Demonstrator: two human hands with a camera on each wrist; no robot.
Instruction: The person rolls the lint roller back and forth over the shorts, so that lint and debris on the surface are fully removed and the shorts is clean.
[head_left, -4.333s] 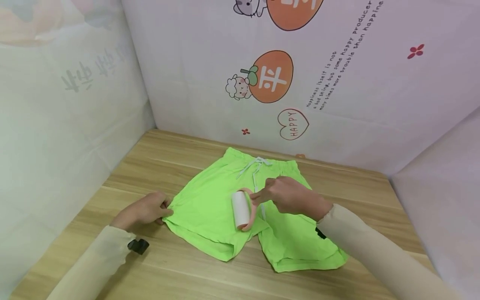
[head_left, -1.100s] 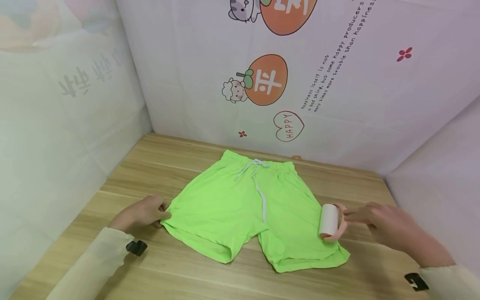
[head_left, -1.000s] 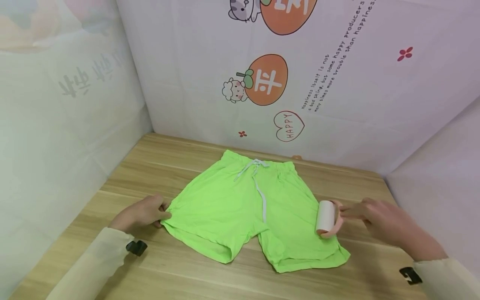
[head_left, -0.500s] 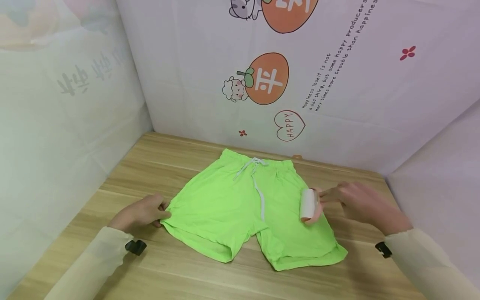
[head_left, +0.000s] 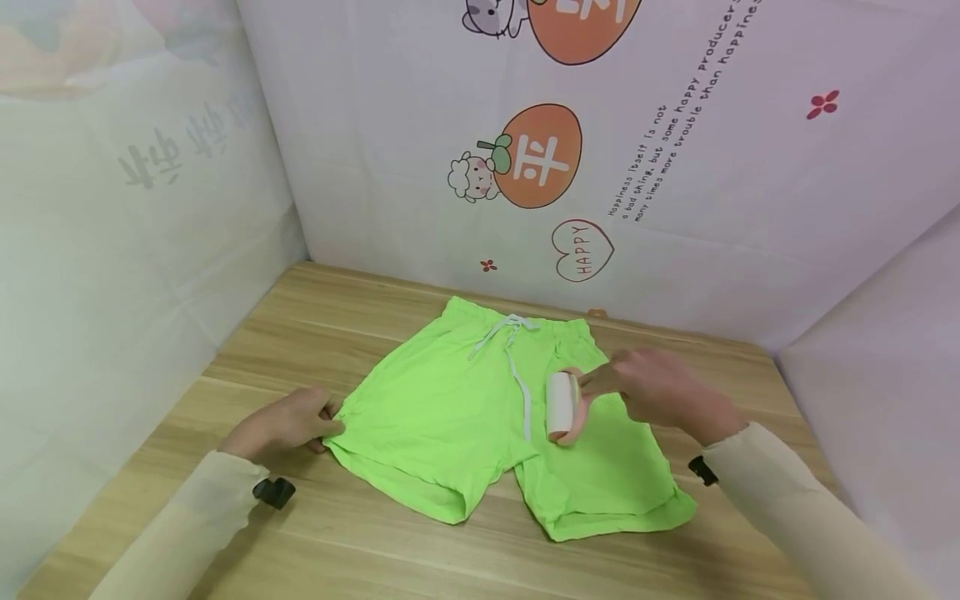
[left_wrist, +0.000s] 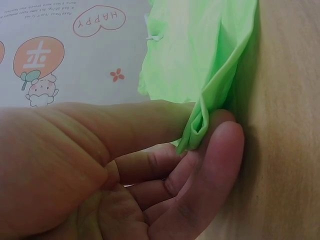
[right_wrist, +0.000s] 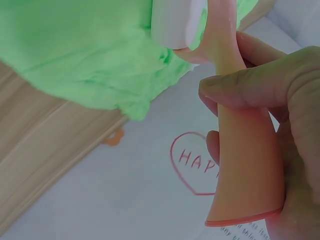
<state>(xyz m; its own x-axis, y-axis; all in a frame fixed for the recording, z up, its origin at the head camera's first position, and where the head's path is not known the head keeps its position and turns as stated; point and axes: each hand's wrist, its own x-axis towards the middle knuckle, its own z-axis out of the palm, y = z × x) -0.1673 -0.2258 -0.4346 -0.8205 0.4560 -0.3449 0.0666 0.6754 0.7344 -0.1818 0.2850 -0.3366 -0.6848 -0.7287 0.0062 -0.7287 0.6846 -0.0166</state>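
Observation:
Neon green shorts (head_left: 435, 392) lie spread on the wooden table, waistband toward the back wall, with a white drawstring (head_left: 523, 392) down the front. My left hand (head_left: 296, 419) pinches the outer corner of the left leg hem; the left wrist view shows the folded cloth edge (left_wrist: 200, 120) between thumb and fingers. My right hand (head_left: 660, 387) grips the pink handle (right_wrist: 250, 165) of a lint roller (head_left: 561, 407). Its white roll sits over the right leg of the shorts, just right of the drawstring. The handle's far end is hidden by the hand in the head view.
The wooden table (head_left: 360, 550) extends around the shorts. A white printed sheet (head_left: 390, 150) with cartoon oranges and lettering stands behind, and white walls close off the left (head_left: 135, 250) and right (head_left: 885, 358) sides.
From the outer edge of the right leg, my right hand has moved left with the lint roller toward the drawstring over the last second. My left hand keeps its hold on the hem.

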